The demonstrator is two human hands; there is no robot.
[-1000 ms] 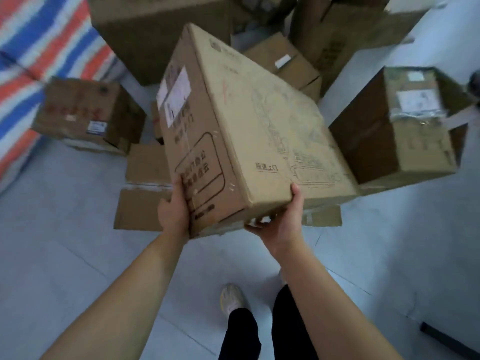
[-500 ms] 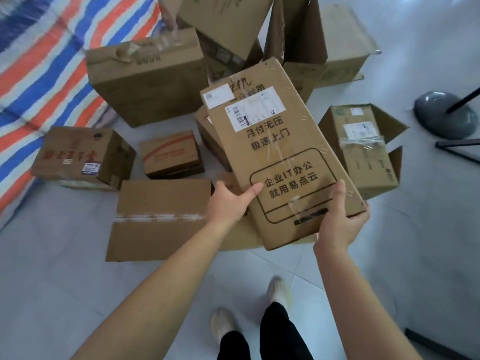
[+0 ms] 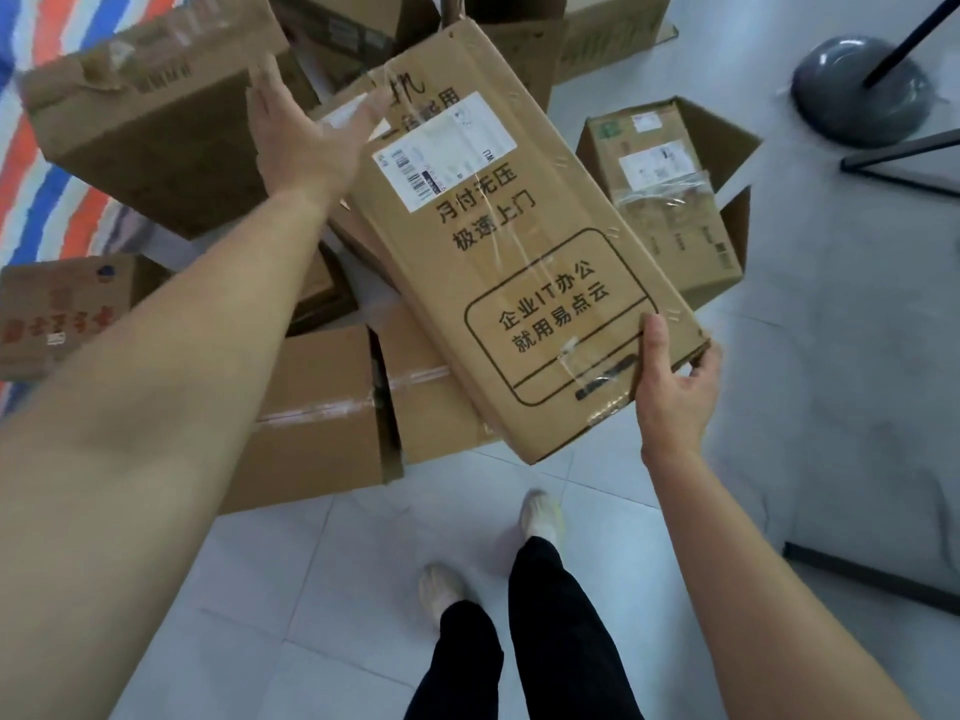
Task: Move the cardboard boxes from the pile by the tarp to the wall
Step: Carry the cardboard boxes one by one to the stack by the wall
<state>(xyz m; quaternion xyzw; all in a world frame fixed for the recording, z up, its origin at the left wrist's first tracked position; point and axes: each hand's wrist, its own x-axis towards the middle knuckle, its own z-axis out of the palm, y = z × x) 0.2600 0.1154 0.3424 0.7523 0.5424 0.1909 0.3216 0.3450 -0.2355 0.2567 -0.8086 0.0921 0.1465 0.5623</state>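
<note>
Currently the long brown cardboard box (image 3: 519, 262) with a white shipping label (image 3: 447, 148) tilts above the pile of cardboard boxes (image 3: 322, 418) beside the red-blue-white striped tarp (image 3: 36, 184). The right hand (image 3: 675, 387) pinches its near corner; the left hand (image 3: 301, 142), fingers spread, is at its far edge, contact unclear.

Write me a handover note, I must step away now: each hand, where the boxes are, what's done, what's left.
Right hand grips the printed box at its near corner, thumb on top.
Left hand open, fingers spread by the box's far left edge; contact unclear.
Box tilted above the pile by the striped tarp; wall not in view.
Done: this box in hand.
Left: carry it to the wall, then the others.
</note>
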